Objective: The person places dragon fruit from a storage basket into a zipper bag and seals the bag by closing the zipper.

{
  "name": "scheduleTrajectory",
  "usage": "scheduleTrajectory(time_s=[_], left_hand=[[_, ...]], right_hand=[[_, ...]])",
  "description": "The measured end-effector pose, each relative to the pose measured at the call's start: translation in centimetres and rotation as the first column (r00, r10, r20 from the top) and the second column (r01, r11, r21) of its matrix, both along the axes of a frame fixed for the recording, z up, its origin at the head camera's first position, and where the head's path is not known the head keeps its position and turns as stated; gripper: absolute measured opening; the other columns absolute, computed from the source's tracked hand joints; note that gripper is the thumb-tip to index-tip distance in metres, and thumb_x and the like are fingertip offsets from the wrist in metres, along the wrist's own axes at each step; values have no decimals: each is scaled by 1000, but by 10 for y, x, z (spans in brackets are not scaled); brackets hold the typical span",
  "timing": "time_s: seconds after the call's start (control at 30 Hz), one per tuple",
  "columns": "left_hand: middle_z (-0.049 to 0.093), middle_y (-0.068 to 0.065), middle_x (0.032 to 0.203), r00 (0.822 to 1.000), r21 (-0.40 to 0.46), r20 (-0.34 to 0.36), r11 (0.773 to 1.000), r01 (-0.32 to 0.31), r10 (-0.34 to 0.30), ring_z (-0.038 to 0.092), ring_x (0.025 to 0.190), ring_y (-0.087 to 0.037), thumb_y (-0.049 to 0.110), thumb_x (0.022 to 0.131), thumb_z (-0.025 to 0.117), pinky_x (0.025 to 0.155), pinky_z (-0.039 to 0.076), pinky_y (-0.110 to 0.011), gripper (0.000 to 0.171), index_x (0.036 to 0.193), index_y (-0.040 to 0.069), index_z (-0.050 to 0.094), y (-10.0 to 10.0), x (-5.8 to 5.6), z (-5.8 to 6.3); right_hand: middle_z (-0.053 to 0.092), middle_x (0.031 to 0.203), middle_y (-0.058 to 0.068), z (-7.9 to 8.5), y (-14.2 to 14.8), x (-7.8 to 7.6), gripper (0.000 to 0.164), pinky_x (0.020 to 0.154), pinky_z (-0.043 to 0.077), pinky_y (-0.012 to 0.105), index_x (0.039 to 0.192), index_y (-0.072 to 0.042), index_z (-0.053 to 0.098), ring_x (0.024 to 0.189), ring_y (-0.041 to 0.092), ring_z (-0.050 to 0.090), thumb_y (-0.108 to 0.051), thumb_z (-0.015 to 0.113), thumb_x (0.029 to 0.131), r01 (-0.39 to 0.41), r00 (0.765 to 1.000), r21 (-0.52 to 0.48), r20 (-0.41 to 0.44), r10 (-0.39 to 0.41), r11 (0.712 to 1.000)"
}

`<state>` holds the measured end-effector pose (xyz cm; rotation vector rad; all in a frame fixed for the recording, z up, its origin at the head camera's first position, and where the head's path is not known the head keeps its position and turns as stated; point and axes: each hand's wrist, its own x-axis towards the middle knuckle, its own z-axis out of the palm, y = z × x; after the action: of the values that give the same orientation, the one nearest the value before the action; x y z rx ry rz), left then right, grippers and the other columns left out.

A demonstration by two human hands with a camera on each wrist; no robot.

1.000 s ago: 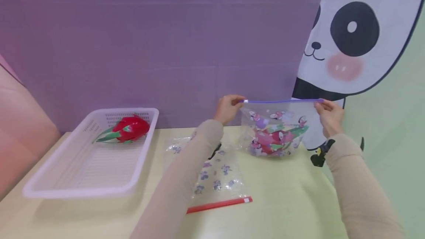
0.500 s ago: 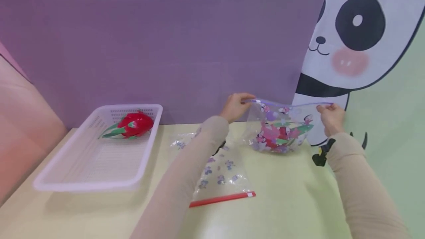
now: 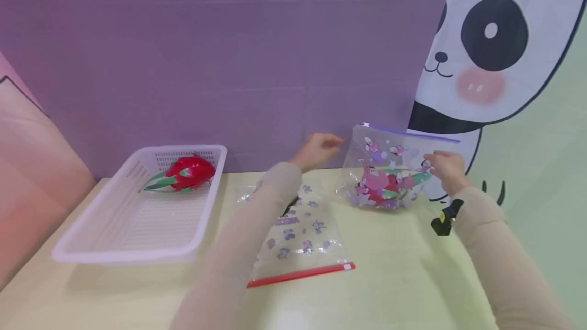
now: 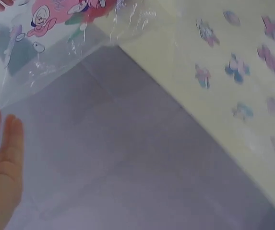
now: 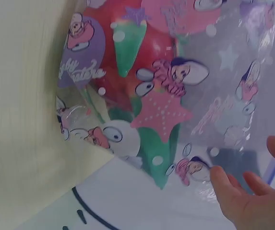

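Observation:
A clear slider bag (image 3: pixel 390 167) with cartoon prints and a purple zip strip stands upright at the table's back right. Inside it is a red dragon-fruit-like item (image 5: pixel 127 52) with green pointed leaves, partly hidden by the prints. Left of the bag is my left hand (image 3: pixel 317 150), fingers loosely extended and holding nothing; the left wrist view shows its fingertips close to the bag's edge. My right hand (image 3: pixel 447 168) is at the bag's right side, fingers relaxed and spread. Whether its fingertips touch the film I cannot tell.
A second clear printed bag (image 3: pixel 316 228) with a red slider strip lies flat on the table, partly under my left forearm. At the left stands a white plastic basket (image 3: pixel 137 257) holding another red item (image 3: pixel 190 171) with green leaves. A purple backdrop (image 3: pixel 206 65) rises behind.
Both hands have let go of the bag's zip strip. The left hand has moved left off the slider end, the right hand lower and leftward. The bag stays standing, its strip now tilted.

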<state>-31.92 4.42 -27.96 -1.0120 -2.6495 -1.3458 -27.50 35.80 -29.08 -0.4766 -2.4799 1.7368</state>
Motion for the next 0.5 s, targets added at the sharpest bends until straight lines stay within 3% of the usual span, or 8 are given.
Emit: scheduleTrajectory(time_s=[0.07, 0.17, 0.23, 0.3, 0.4, 0.5], left_hand=[[57, -12, 125, 999, -136, -36, 991, 0, -5, 54, 115, -23, 9, 91, 53, 99, 43, -30, 32, 121, 1, 56, -11, 6, 5], [57, -11, 126, 998, -347, -62, 937, -35, 15, 53, 116, -24, 14, 90, 56, 99, 43, -32, 35, 123, 3, 55, -33, 20, 16], [54, -9, 129, 998, -440, -54, 896, -60, 41, 51, 119, -24, 18, 90, 57, 100, 42, -35, 39, 126, 6, 53, -50, 31, 22], [53, -8, 131, 996, -480, -56, 873, -82, 63, 50, 119, -24, 21, 89, 59, 101, 41, -37, 42, 129, 9, 51, -67, 42, 26], [53, -7, 131, 990, -467, -142, 879, -90, 26, 49, 120, -24, 24, 89, 58, 103, 39, -39, 42, 129, 11, 51, -92, 60, 27], [57, -4, 125, 948, -431, -309, 900, -66, -78, 52, 117, -21, 23, 89, 59, 101, 41, -37, 36, 123, 12, 56, -115, 83, 20]], right_hand=[[19, 147, 27, 1, -4, 4, 60, 110, 27, 43, 141, 8, 14, 134, 39, 24, -23, 38, 96, -103, 995, 57, 9, 102, 993], [24, 143, 31, 3, -11, 11, 57, 108, 29, 45, 140, 10, 19, 131, 41, 28, -24, 36, 98, -278, 961, 172, 51, 273, 945], [28, 141, 30, 6, -18, 17, 56, 107, 31, 45, 139, 9, 23, 129, 41, 32, -27, 37, 98, -360, 933, 241, 73, 353, 901], [32, 140, 30, 9, -27, 24, 57, 106, 32, 46, 139, 7, 27, 127, 41, 35, -30, 40, 98, -405, 913, 288, 75, 402, 868], [38, 137, 27, 12, -43, 37, 59, 103, 33, 52, 138, 3, 33, 122, 42, 42, -36, 45, 96, -421, 900, 350, 49, 433, 837], [44, 134, 26, 10, -62, 52, 54, 100, 35, 56, 135, 1, 39, 117, 42, 48, -35, 46, 95, -433, 887, 376, 17, 461, 819]])
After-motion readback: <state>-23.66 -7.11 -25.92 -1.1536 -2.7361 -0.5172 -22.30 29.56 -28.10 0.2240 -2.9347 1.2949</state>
